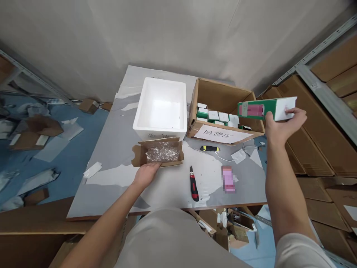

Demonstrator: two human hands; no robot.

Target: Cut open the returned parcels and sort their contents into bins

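My right hand [284, 124] grips a green and white product box [256, 108] by its white end. The box lies on its side in the air over the right part of a large cardboard carton [200, 128]; a pink bottle is pictured on it. Several similar white and green boxes [213, 115] stand inside that carton. My left hand [147, 174] is closed on the near wall of a small open cardboard box [136, 155]. Crumpled clear plastic wrap [163, 153] fills this small box. Its fingers are partly hidden by the cardboard.
A white foam box [138, 121] stands behind the small box. On the table [108, 190] lie a red and black utility knife [193, 186], blade exposed, a yellow and black knife [209, 148], and a blurred pink item [228, 179]. Shelving [309, 80] with cartons borders the right.
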